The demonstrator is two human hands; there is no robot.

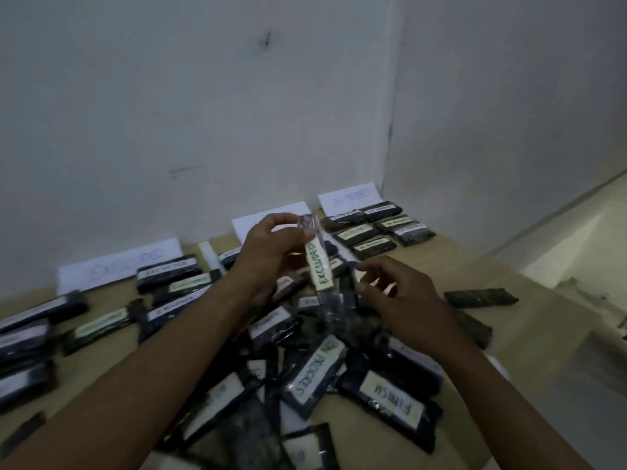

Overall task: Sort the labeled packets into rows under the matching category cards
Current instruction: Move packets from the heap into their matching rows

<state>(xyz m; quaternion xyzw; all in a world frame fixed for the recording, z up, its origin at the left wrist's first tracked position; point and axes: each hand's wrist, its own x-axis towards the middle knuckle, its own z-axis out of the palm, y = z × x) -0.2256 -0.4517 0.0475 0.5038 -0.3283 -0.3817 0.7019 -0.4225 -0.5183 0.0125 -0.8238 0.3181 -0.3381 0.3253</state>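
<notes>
Plain dim workroom, bare white walls (203, 113), wooden table (458, 262) in the corner, handwritten cards (118, 262)

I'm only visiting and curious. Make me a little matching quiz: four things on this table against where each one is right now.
Things
1. hanging EXCLUDED packet
2. FINISH packet
3. IN PROGRESS card
4. EXCLUDED card

Places
A. leaning on the wall, far right
B. pinched at its top by the left hand, above the pile
C. leaning on the wall, far left
D. lying flat at the pile's near right side

Pairs: 1-B, 2-D, 3-A, 4-C
</notes>
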